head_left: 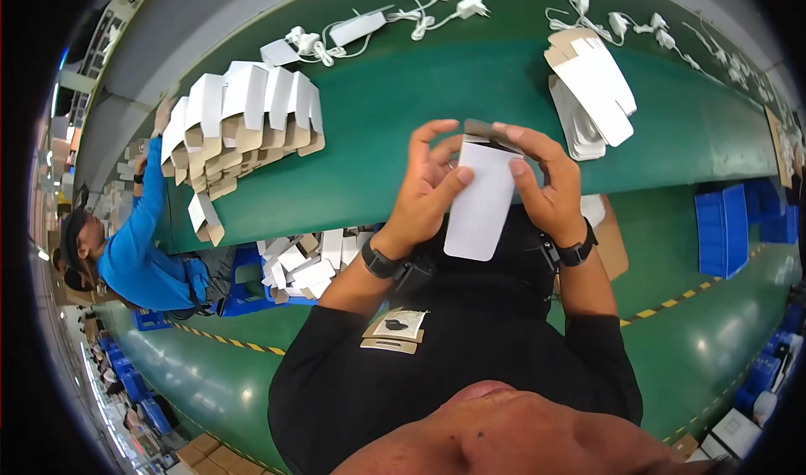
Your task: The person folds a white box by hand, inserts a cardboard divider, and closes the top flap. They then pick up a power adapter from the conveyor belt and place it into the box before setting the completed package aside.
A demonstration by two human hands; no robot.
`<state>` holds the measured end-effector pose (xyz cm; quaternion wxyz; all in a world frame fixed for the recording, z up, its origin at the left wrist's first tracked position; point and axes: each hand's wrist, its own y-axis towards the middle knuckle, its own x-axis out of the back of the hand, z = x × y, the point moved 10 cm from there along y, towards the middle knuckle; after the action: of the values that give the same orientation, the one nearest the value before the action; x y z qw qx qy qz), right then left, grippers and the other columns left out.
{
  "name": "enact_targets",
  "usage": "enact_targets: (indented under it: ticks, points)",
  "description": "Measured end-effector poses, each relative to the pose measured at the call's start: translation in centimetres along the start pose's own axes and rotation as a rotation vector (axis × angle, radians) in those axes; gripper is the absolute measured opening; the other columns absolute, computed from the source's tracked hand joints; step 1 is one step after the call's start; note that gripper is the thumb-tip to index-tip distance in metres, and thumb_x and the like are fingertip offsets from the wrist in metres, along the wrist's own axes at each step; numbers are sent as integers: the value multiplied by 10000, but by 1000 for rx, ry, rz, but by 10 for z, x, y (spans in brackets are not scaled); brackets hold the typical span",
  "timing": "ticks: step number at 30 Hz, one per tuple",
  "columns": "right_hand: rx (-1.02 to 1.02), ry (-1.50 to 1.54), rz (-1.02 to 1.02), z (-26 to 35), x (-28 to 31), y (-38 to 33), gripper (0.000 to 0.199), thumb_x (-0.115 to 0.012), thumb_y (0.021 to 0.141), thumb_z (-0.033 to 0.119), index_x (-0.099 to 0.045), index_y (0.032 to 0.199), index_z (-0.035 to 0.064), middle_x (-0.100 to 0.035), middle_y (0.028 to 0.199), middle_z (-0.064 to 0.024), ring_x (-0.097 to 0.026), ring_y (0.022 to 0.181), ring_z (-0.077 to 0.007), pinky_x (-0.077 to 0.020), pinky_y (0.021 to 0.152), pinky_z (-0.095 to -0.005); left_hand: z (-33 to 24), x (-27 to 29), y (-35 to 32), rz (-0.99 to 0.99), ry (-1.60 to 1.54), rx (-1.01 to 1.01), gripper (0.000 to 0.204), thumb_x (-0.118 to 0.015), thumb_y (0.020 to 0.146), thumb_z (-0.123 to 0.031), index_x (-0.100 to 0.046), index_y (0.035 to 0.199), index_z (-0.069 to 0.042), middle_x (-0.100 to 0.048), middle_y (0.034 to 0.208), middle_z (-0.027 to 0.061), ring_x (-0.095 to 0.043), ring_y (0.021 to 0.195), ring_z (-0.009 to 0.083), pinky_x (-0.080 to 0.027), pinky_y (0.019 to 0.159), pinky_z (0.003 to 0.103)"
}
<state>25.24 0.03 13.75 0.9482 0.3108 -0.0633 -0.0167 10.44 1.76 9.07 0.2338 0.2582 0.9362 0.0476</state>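
Observation:
Between my hands is a small white cardboard box (480,211), its printed-free front facing up and its far end unfolded, showing grey-brown inner flaps. My left hand (430,181) holds it along the left side, thumb on the front face near the top. On the other side my right hand (547,173) grips the top right corner, its thumb pressed on the front and its fingers at the raised flap. The box is tilted slightly, above the near edge of the green table (420,97). What lies inside the box is hidden.
Stacked open white boxes (243,110) stand at the left. Flat box blanks (592,85) lie at the right. White plug chargers with cables (470,7) line the back. A co-worker in blue (143,253) reaches in at far left. A bin of white boxes (306,261) and blue crates (722,232) stand below.

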Motion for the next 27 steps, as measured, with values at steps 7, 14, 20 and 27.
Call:
enact_targets:
  ticks: [7, 14, 20, 27]
  points:
    - [-107, 188, 105, -17, 3, 0, 149, -680, 937, 58, -724, 1054, -22, -681, 1196, -162, -660, 1117, -249, -526, 940, -338, -2, -3, 2, 31, 133, -86, 723, -623, 947, 35, -188, 1508, -103, -477, 1434, 238, -550, 1262, 286, -515, 1005, 398]
    - [-104, 99, 39, -18, 1, 4, 151, -723, 872, 1, -746, 1021, -8, -716, 1105, -147, -703, 1003, -240, -556, 855, -320, -8, 2, -4, 88, 278, -180, 716, -642, 936, 37, -231, 1506, -100, -469, 1449, 235, -539, 1292, 296, -520, 1002, 405]
    - [-246, 147, 64, -27, -1, 3, 142, -684, 893, -44, -729, 1026, -31, -704, 1070, -150, -682, 1040, -227, -541, 857, -296, -3, 4, -1, 135, 340, -176, 666, -661, 936, 20, -307, 1491, -78, -466, 1462, 203, -543, 1293, 281, -527, 989, 396]
    - [-240, 112, 164, -35, -9, 13, 134, -684, 897, -12, -720, 1025, -27, -699, 1086, -149, -669, 1009, -213, -532, 820, -296, -1, 16, 0, 136, 317, -114, 673, -648, 954, -1, -292, 1518, -85, -456, 1469, 184, -524, 1312, 275, -519, 1000, 381]
